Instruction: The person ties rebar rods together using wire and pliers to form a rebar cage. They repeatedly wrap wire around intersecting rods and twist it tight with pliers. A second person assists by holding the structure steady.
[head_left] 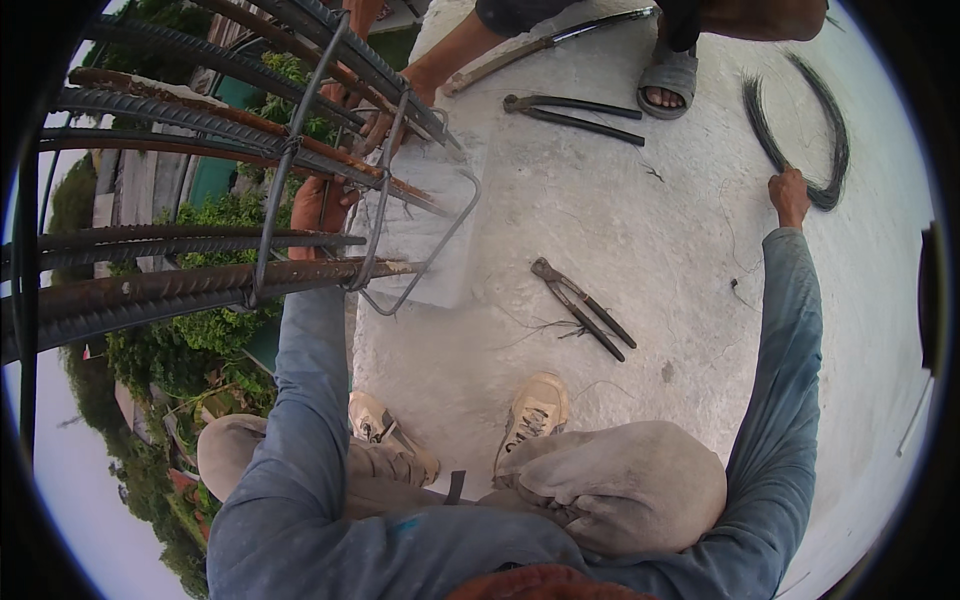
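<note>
Right grip (789, 195) on wire bundle (800, 130), pincers (583, 308) nearby

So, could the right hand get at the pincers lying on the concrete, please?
Probably yes: the right hand is at the wire bundle, and bare concrete lies between it and the pincers.

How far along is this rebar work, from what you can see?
Done: the long bars already sit bundled inside at least two stirrups, and one crossing shows a wire wrap. In hand: the left hand grips the cage, while the right hand touches the wire coil on the slab. Left: the end stirrup looks loose, and the pincers lie unused.
</note>
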